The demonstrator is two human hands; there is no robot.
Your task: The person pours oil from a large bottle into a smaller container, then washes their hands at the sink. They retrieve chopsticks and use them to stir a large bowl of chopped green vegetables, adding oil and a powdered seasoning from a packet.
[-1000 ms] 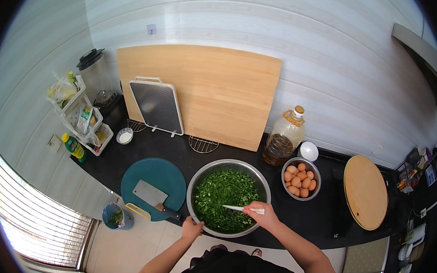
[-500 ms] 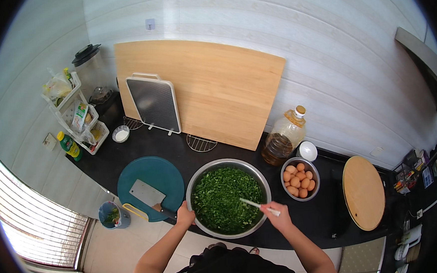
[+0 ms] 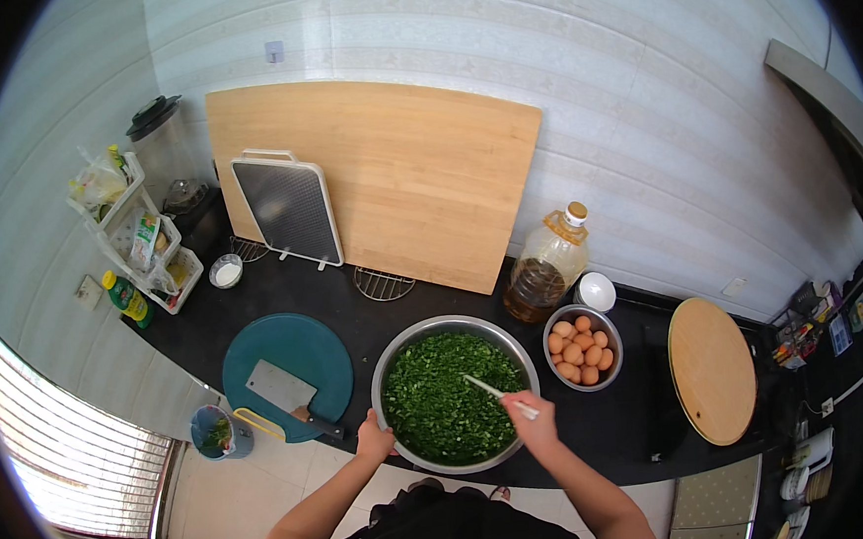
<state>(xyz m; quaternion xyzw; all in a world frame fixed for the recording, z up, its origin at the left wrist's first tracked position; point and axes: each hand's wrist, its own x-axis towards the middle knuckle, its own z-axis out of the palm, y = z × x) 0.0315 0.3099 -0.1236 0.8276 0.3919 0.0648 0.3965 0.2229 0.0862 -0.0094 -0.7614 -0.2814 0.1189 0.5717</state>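
A large steel mixing bowl full of finely chopped green leaves stands at the counter's front edge. My left hand is closed on its near left rim. In my right hand, over the bowl's right side, are slim white chopsticks; their tips reach into the greens. Left of the bowl, a cleaver with a dark handle lies on a round teal cutting board, its handle pointing towards my left hand.
To the right are a steel bowl of brown eggs, a white bowl, a big oil bottle and a round wooden board. A large wooden board and a dark framed board lean against the wall. A bin stands lower left.
The chopsticks and my right hand have shifted left and farther over the greens. My left hand stays on the rim. The whole view has moved slightly.
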